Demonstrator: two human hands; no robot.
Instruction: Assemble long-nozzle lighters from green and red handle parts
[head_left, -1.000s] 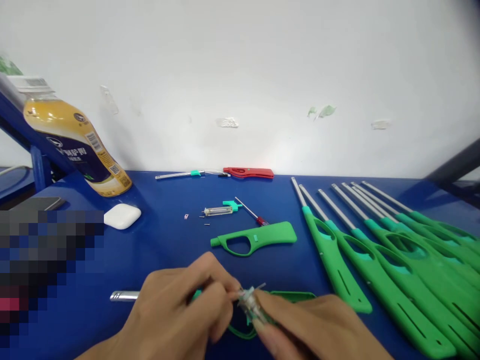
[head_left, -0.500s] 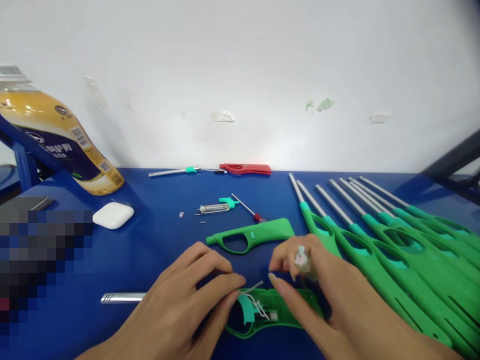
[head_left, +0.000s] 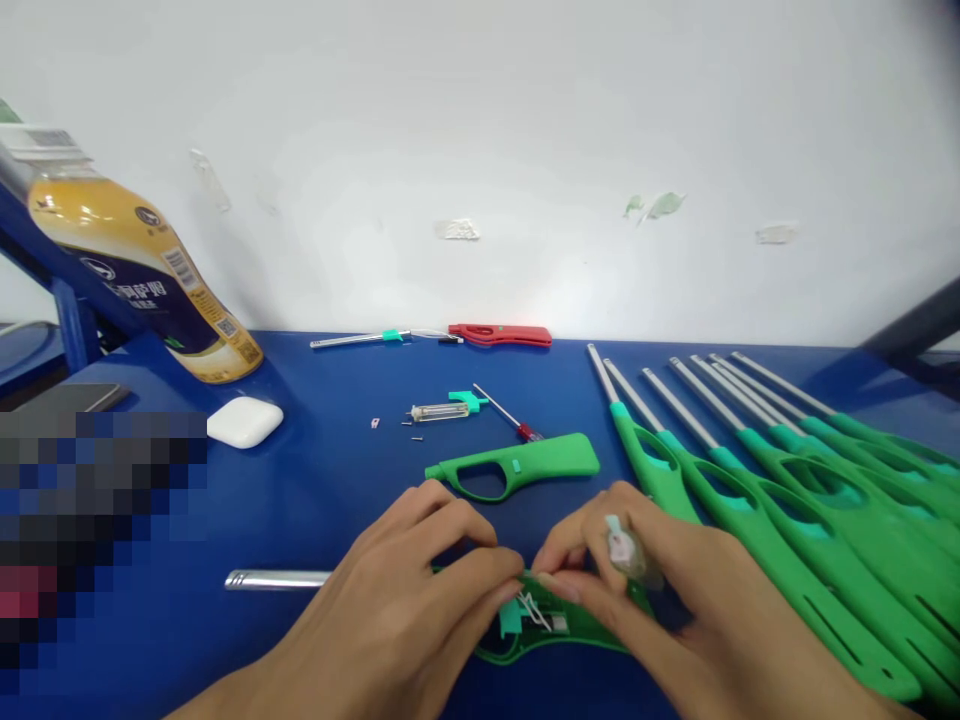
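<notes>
A green utility lighter's half shell (head_left: 592, 627) lies opened in front of me, with white wires (head_left: 534, 608) and a teal trigger (head_left: 511, 617) inside. Its metal barrel (head_left: 277, 580) sticks out to the left beneath my left hand (head_left: 420, 590). That hand is closed, thumb and forefinger pinched on the wire end over the shell. My right hand (head_left: 637, 590) also pinches just above the shell, its fingertips close to the left ones. Tucked in its curled fingers is a clear fuel tank (head_left: 622, 553), seen end-on. What lies between the right fingertips is mostly hidden.
Behind my hands lie a green shell half (head_left: 540, 462), a screwdriver (head_left: 527, 432), another clear tank (head_left: 441, 411) and tiny screws. Several green lighters (head_left: 757, 480) fill the right side. A red lighter (head_left: 510, 335), bottle (head_left: 150, 270) and white case (head_left: 245, 422) stand farther off.
My right hand has come down and left to the shell, its thumb and forefinger closing near the left fingertips. The thin pale tube end seen before is now covered. The view has shifted slightly.
</notes>
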